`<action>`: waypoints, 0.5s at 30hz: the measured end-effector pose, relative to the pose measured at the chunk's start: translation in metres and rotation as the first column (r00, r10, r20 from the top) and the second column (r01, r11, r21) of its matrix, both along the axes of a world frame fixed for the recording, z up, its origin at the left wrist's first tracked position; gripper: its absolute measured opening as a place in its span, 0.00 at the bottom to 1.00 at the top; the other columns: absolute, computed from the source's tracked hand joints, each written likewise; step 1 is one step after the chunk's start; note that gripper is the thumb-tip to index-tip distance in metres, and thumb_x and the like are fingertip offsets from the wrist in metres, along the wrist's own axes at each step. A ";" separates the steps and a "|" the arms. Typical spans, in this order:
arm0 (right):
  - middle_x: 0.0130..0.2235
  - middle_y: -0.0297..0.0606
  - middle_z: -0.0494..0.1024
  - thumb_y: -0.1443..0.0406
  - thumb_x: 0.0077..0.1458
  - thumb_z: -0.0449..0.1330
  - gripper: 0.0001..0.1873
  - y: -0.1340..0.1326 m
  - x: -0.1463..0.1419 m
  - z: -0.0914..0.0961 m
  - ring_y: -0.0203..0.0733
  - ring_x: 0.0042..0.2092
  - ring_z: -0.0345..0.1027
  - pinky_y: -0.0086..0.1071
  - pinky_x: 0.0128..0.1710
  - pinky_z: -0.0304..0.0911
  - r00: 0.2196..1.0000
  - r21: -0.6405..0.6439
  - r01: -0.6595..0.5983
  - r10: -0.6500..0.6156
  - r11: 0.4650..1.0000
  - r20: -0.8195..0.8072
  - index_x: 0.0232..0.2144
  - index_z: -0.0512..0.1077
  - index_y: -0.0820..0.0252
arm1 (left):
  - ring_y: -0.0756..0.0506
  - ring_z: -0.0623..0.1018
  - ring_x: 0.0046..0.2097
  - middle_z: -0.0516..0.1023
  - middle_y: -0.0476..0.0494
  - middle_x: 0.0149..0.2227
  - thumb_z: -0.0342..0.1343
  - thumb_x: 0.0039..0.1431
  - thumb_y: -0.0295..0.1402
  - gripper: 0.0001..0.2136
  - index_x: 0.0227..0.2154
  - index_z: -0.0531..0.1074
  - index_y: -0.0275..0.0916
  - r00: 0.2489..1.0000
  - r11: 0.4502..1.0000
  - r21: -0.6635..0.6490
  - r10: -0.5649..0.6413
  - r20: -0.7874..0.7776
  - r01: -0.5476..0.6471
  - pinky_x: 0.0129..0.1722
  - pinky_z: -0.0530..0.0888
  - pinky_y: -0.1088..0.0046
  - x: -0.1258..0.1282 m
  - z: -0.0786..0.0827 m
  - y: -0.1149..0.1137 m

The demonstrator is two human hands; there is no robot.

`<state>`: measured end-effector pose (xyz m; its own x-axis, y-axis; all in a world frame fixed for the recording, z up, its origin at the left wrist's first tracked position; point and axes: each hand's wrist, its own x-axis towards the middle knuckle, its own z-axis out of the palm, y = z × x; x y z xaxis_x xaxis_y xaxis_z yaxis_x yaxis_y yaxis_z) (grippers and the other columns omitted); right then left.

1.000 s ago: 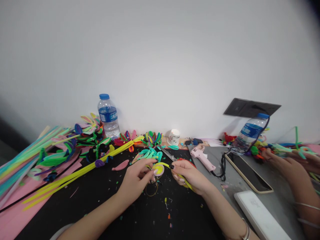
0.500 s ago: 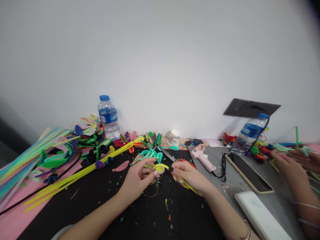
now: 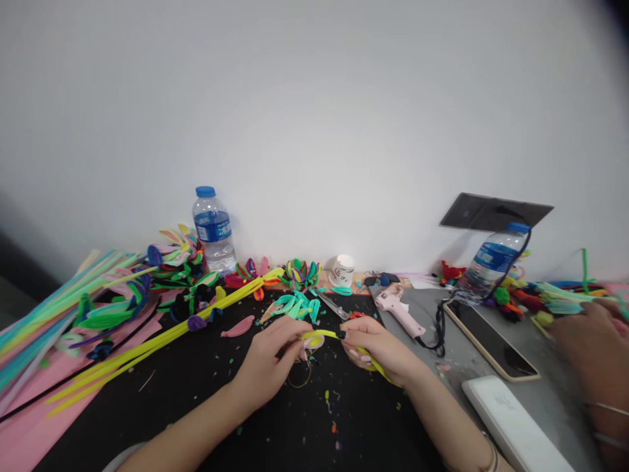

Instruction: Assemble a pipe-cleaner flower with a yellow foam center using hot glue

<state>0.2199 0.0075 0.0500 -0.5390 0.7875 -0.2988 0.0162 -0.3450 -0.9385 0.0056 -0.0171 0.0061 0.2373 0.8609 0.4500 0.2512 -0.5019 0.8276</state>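
Note:
My left hand (image 3: 265,360) is closed, its fingertips pinching a yellow pipe cleaner (image 3: 326,332) beside a pale, yellow-edged oval loop (image 3: 314,341). The same strip runs across to my right hand (image 3: 381,351), which grips it between thumb and forefinger. Its yellow tail comes out below that palm. Just beyond the hands are turquoise pipe-cleaner petals (image 3: 293,307), and scissors (image 3: 334,307) with red handles lie partly behind my right hand. A thin wire ring (image 3: 299,383) rests on the black mat under my left fingers.
Long pipe cleaners (image 3: 98,301) and fuzzy flowers spread leftward. A water bottle (image 3: 213,229) and paper cup (image 3: 343,270) stand by the wall. Rightward are a pink glue gun (image 3: 400,311), phone (image 3: 491,341), white case (image 3: 514,426), second bottle (image 3: 491,259) and another person's hand (image 3: 590,341).
My hands stay nearly in place; my left fingers have closed further over the oval loop, and the yellow strip lies slightly lower. The other person's hand at right has shifted rightward.

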 end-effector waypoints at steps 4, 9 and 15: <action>0.12 0.23 0.56 0.62 0.50 0.62 0.19 -0.003 0.000 0.004 0.23 0.15 0.40 0.24 0.16 0.33 0.993 -0.068 -0.019 0.011 0.998 -0.121 0.15 0.59 0.61 | 0.50 0.76 0.32 0.75 0.46 0.32 0.49 0.60 0.22 0.10 0.39 0.71 0.41 0.995 0.977 0.213 0.014 -0.098 0.007 0.35 0.73 0.75 -0.002 0.002 -0.002; 0.11 0.21 0.55 0.59 0.52 0.61 0.18 -0.003 0.004 0.003 0.22 0.12 0.39 0.21 0.12 0.36 0.959 -0.248 -0.151 0.081 0.957 -0.270 0.18 0.61 0.61 | 0.48 0.77 0.34 0.75 0.46 0.31 0.49 0.60 0.22 0.08 0.36 0.71 0.41 0.996 0.969 0.248 0.038 -0.083 -0.016 0.37 0.74 0.74 -0.003 -0.002 -0.002; 0.13 0.28 0.68 0.55 0.51 0.62 0.16 -0.004 0.010 0.004 0.26 0.10 0.47 0.19 0.08 0.42 0.953 -0.197 -0.223 0.171 0.955 -0.250 0.30 0.67 0.62 | 0.48 0.78 0.29 0.74 0.48 0.29 0.51 0.60 0.28 0.05 0.36 0.69 0.41 0.996 0.999 -0.027 0.036 0.086 -0.034 0.32 0.77 0.72 -0.002 -0.007 0.002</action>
<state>0.2294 0.0033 0.0542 -0.7504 0.5872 -0.3034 -0.1002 -0.5548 -0.8259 0.0039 -0.0154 -0.0011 0.1678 0.8793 0.4458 0.1951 -0.4728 0.8593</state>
